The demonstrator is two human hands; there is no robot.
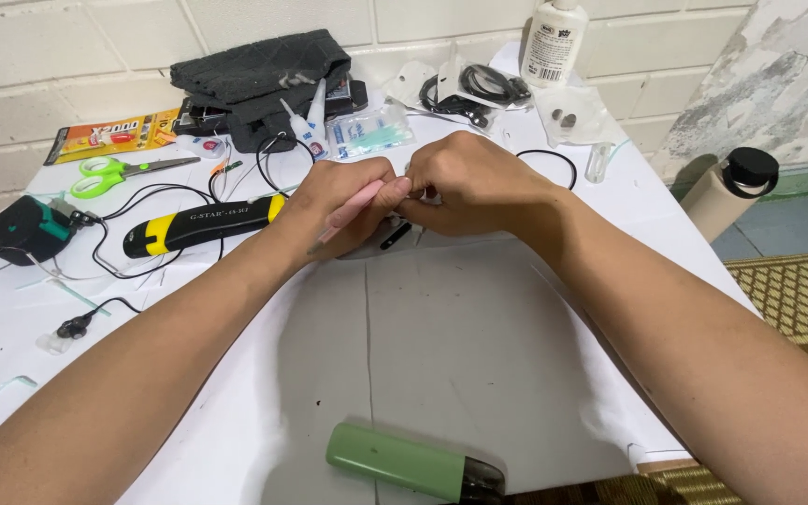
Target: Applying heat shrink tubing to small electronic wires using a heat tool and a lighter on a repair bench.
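Both hands (404, 192) hide small part; pink tool (353, 213) half-covered.

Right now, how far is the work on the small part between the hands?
Already laid out: glue tubes, green scissors and a yellow-black tool. In hand: the left hand holds a pink tool, and the right hand pinches a small part that the fingers hide. Left: the green device lies untouched.
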